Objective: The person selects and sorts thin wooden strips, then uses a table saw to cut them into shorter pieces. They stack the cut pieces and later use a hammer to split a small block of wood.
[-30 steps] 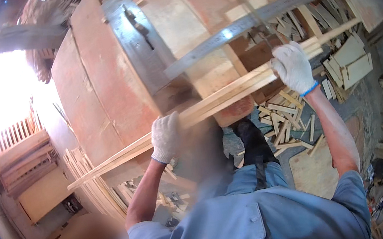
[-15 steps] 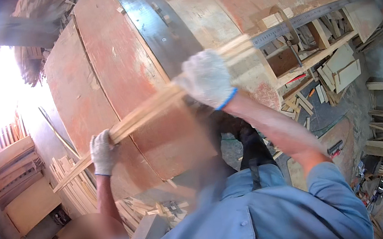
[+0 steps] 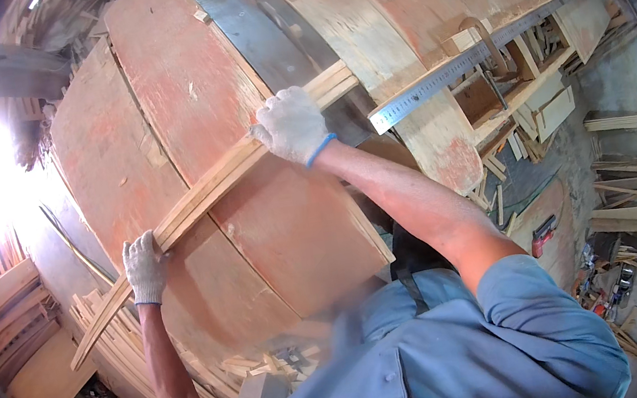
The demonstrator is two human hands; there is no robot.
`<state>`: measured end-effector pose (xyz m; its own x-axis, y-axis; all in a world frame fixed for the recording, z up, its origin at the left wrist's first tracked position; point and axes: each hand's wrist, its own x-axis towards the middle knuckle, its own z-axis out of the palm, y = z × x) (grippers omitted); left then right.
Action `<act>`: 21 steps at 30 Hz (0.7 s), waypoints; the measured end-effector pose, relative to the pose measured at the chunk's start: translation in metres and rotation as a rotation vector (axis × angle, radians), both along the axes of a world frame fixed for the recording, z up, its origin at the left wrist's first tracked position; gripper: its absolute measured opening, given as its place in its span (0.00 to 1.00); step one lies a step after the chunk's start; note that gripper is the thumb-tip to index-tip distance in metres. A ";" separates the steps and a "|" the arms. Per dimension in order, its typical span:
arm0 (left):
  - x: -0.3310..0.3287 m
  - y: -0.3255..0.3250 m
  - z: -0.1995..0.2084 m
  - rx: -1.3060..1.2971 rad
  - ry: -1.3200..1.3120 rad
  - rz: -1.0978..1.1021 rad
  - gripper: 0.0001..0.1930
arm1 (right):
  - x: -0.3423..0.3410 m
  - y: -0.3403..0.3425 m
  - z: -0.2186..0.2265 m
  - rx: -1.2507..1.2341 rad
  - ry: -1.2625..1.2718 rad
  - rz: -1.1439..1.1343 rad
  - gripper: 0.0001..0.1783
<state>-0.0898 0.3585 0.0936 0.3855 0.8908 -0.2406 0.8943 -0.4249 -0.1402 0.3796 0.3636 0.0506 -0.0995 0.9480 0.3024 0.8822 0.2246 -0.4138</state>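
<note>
Slats: a bundle of long wooden slats (image 3: 226,181) lay slanted across the reddish plywood saw table (image 3: 190,95).
Hands: two, gloved; left hand (image 3: 145,266) clenched round the bundle's lower end, right hand (image 3: 292,125) gripped its upper part.
Surface: worn table with a grey metal plate (image 3: 248,17).
Fence: one metal ruler rail (image 3: 463,69) ran just beyond the bundle.
Room: offcuts (image 3: 628,200) littered the floor; stacked slats (image 3: 111,342) lay below the table.
</note>
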 end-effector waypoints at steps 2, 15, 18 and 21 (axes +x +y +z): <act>-0.007 0.007 -0.003 0.021 -0.014 -0.012 0.35 | -0.005 0.010 -0.004 -0.005 -0.038 -0.019 0.17; -0.030 0.068 -0.012 0.090 0.005 -0.067 0.35 | -0.023 0.058 -0.019 -0.040 -0.054 -0.060 0.20; -0.037 0.086 -0.017 0.090 -0.006 -0.069 0.36 | -0.023 0.074 -0.022 0.005 -0.044 -0.078 0.20; -0.034 0.097 -0.015 0.086 -0.024 -0.065 0.37 | -0.024 0.084 -0.021 0.033 -0.076 -0.099 0.17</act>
